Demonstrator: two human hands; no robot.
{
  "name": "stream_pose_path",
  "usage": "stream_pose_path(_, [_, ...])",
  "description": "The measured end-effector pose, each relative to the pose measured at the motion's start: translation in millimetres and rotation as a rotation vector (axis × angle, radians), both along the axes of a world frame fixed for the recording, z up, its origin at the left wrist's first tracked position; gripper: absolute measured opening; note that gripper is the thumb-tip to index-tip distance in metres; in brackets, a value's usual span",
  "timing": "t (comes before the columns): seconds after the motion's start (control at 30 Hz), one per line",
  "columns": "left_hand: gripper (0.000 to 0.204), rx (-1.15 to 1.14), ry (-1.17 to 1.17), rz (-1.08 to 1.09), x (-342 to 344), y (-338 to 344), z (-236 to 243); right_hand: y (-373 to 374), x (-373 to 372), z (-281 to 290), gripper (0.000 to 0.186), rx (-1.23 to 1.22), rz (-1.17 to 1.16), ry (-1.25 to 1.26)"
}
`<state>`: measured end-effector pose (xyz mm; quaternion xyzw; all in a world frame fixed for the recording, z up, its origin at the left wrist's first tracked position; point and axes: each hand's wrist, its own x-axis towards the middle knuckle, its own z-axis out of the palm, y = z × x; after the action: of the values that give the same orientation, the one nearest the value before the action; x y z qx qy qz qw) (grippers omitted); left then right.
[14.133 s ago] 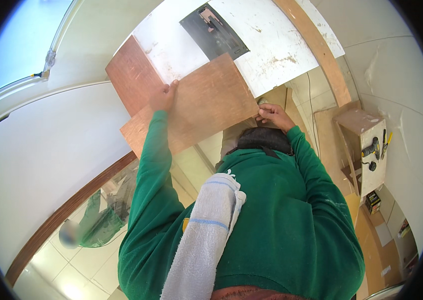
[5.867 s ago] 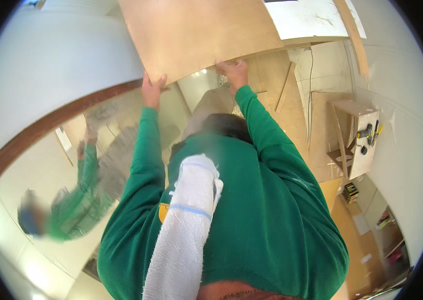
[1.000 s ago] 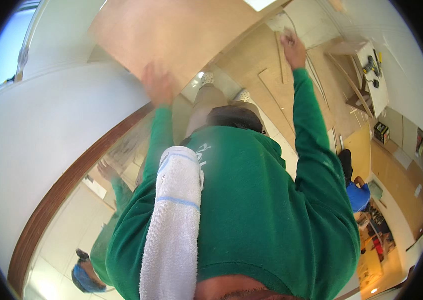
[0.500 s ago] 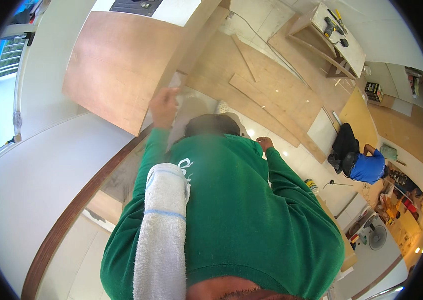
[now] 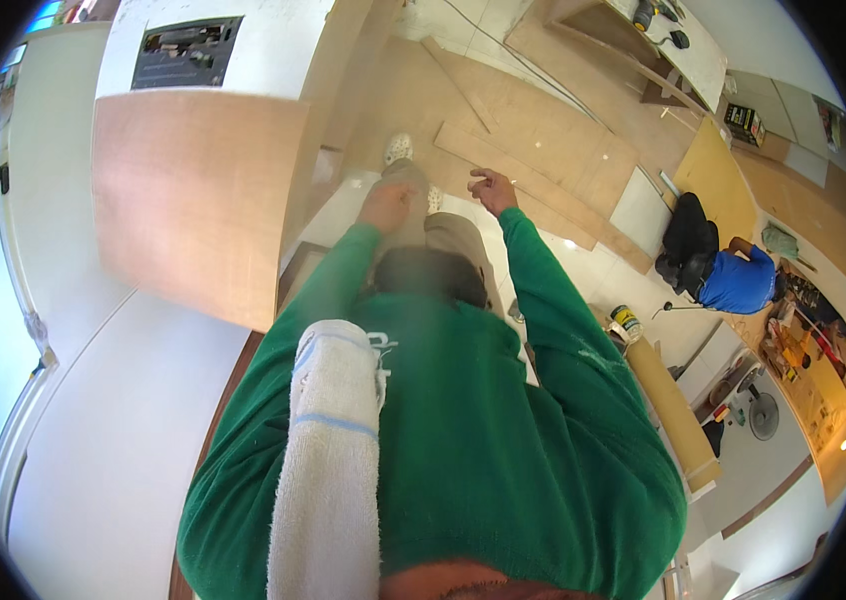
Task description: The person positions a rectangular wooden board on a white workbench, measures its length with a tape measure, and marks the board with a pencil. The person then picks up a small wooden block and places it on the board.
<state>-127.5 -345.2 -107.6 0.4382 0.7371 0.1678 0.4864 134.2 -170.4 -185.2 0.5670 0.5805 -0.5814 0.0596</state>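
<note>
My left hand (image 5: pixel 388 207) is in front of my legs, above my left trouser leg, beside the wooden cabinet. Blur hides how its fingers lie, and no held thing shows. To the right, my right hand (image 5: pixel 491 190) hangs in the air over the floor with its fingers bent and apart. Nothing can be made out in it. The cabinet's plain wooden panel (image 5: pixel 198 200) is nearest to my left hand, apart from it. On the cabinet's white top lies a dark tray (image 5: pixel 188 55) with small items. A white towel (image 5: pixel 328 440) hangs over my left shoulder.
Plywood strips (image 5: pixel 523 185) and sheets lie on the floor ahead. A bench (image 5: pixel 708 60) with a power drill (image 5: pixel 645 14) stands at far right. A co-worker in a blue shirt (image 5: pixel 738 280) bends down at right. Near my right arm are a can (image 5: pixel 626 322) and a long roll (image 5: pixel 673 410).
My left hand has moved right, away from the cabinet edge. My right hand has reached forward and left from beside my waist. The view has turned, and my shoes now show more.
</note>
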Motion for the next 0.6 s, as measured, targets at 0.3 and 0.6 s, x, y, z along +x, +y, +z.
stream_pose_path(0.3, [0.035,-0.318,-0.022,-0.145,18,22,-96,60,10,-124,0.045,0.141,0.196,-0.250])
stream_pose_path(0.6, [0.027,-0.053,0.254,0.006,78,25,-109,150,10,-345,0.080,0.207,0.422,-0.563])
